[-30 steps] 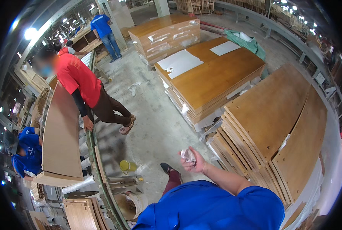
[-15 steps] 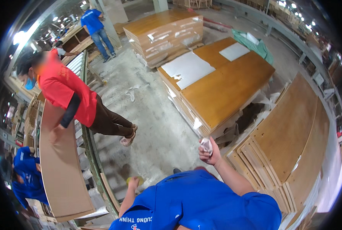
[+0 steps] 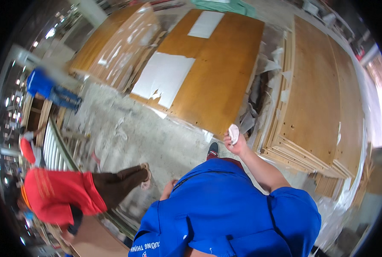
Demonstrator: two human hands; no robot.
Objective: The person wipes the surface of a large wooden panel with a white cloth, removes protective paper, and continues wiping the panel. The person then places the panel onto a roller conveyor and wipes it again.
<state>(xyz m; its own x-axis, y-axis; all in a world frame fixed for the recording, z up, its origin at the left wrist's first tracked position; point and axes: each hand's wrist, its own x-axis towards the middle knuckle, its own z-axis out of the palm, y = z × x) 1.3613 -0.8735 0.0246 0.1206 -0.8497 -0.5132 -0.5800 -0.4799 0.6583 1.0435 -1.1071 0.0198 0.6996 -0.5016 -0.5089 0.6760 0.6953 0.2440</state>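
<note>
While a crumpled white wad [image 3: 234, 134] sits clasped in the right grip [image 3: 237, 144] near the corner of a brown wooden panel [image 3: 225, 68], the left grip [image 3: 168, 189] is half hidden, its state unclear; white lettering [image 3: 150, 246] marks the blue shirt [image 3: 229, 197].

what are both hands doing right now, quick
Left hand: partly hidden by the blue shirt; open or closed cannot be told.
Right hand: closed around a crumpled whitish wad.

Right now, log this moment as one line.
right hand: holding white wad | left hand: beside blue shirt, grip unclear | ahead: brown panel stack, white sheets on top
</note>
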